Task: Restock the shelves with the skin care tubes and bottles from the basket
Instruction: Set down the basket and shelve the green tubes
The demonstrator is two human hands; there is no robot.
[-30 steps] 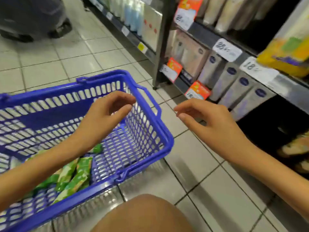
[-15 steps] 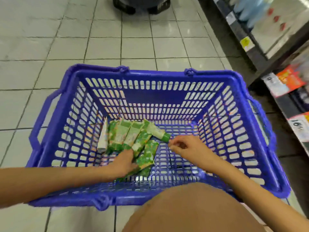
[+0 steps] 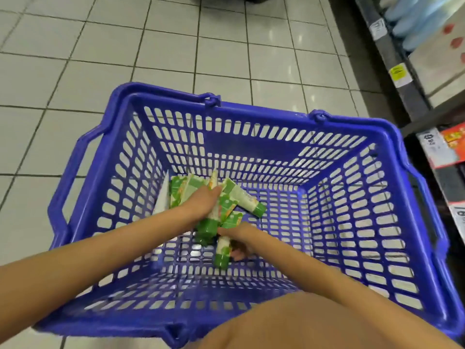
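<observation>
Both hands are down inside the blue basket [image 3: 264,108], which stands on the white tiled floor [image 3: 125,46].

The left hand [image 3: 201,205] lies back-up over a heap of green-and-white tubes [image 3: 186,187]. Its fingers [image 3: 214,192] are pushed in among them, tips toward the basket's far wall. Whether they are clenched on any tube or only lying on the heap I cannot tell, because the back of the hand covers the grasp. One green-capped tube [image 3: 207,229] sticks out from under the heel of this hand, cap toward the person.

The right hand [image 3: 241,235] sits just nearer the person than those left fingers, almost touching the heap. Its fingers [image 3: 239,254] are curled round a single tube [image 3: 223,245] – grasping it, green cap pointing at the near wall.

Just to the right of the left fingertips a longer tube [image 3: 245,197] lies slanted on the basket floor, its cap away from both hands. To the left of the left fingers a white tube [image 3: 162,195] leans against the basket's left wall.

Well beyond the right fingers, at the right edge of the view, run the shelves [image 3: 412,96] with a yellow price tag [image 3: 397,74] – apart from the basket. A bare knee [image 3: 302,323] fills the foreground below the right forearm.
</observation>
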